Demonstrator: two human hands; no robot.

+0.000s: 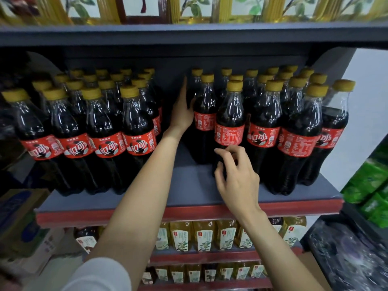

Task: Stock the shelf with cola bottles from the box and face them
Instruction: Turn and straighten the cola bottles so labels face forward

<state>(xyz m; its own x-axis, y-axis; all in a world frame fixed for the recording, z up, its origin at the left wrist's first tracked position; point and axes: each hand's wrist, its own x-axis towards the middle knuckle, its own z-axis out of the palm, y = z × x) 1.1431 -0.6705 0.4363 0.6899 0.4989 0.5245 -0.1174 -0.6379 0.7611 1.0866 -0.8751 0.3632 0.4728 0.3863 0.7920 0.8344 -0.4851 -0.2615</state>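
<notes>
Cola bottles stand on the grey shelf (189, 196) in two blocks, with a bare lane between them. The left block (88, 131) faces forward, logos out. In the right block, the front bottle (230, 127) nearest the lane and the set-back bottle (204, 116) just left of it show label backs. The left hand (181, 110) lies with straight fingers flat against the set-back bottle's left side, thumb on its front — pressing, not gripping. The right hand (237, 175) has its fingers loosely curled at the front bottle's lower body, touching or just short of it; a firm grip cannot be confirmed. No box of stock is identifiable. Risk: bottles stand tightly packed, so a sideways push or hasty twist could topple neighbours — or send the front bottle off the shelf's red lip (189, 213) onto the tea bottles (224, 236) below.
</notes>
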